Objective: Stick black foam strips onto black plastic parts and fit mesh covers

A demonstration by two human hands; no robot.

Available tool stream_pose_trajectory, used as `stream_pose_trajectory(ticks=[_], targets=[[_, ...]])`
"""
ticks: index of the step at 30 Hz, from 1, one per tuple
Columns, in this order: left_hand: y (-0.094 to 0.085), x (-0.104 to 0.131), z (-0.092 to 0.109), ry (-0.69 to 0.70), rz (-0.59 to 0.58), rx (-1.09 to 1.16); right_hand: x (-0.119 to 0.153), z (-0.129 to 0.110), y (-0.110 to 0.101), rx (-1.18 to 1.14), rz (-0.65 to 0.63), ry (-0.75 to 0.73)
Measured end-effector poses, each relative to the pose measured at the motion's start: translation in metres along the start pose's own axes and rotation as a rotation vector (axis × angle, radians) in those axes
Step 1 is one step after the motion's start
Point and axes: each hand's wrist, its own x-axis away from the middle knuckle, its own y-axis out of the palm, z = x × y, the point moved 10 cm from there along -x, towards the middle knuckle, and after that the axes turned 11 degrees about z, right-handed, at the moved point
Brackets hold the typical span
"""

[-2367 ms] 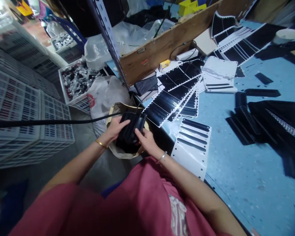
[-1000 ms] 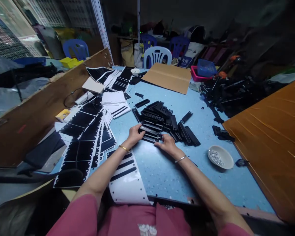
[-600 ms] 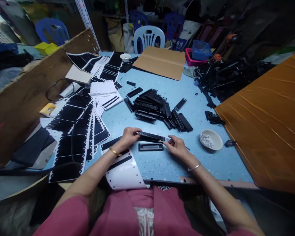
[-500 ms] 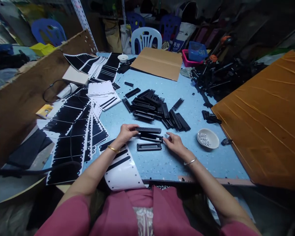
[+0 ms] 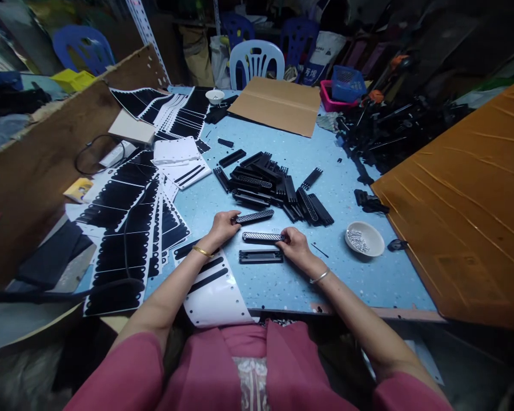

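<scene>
My left hand [image 5: 225, 228] is closed on one end of a black bar with a textured face [image 5: 255, 217], which it holds tilted, the far end higher. In my right hand [image 5: 297, 248], fingers and thumb pinch the right end of a second black textured bar [image 5: 263, 237], textured face up. Just below that one lies a hollow black bar [image 5: 261, 256], open side up on the blue table [image 5: 291, 285]. Beyond my hands is a loose pile of similar black bars [image 5: 265, 180], some showing the textured face and others the hollow side.
A white bowl of small metal pieces [image 5: 364, 240] stands right of my hand. Near it lies a thin dark stick [image 5: 320, 250]. Black-and-white sticker sheets [image 5: 124, 228] cover the left side. Flat cardboard [image 5: 276, 105] lies at the back; a brown-wrapped panel [image 5: 462, 194] leans at right.
The bar at my right hand showed its hollow side before; now its textured face is up and lower. My left hand's bar has moved up and tilted away from it.
</scene>
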Motion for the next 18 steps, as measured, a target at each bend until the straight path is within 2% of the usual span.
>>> stream_pose_trajectory(ticks=[3,7,10,12,14,18], targets=[[-0.004,0.003,-0.005,-0.016,0.007,-0.002,-0.001,0.002,0.0,-0.03,0.011,0.011],[-0.02,0.009,-0.009,-0.039,0.07,-0.059,0.003,0.008,-0.006,-0.073,0.013,0.028],[-0.026,0.015,0.003,0.051,0.108,-0.115,0.006,0.015,-0.017,-0.084,0.058,0.044],[-0.02,0.017,0.02,0.175,0.092,-0.148,0.007,0.017,-0.024,-0.076,0.086,0.041],[-0.008,0.016,0.033,0.264,0.029,-0.161,0.007,0.016,-0.029,-0.064,0.102,0.029],[0.012,-0.005,0.031,0.217,-0.096,-0.168,0.003,0.011,-0.033,-0.036,0.12,0.011]])
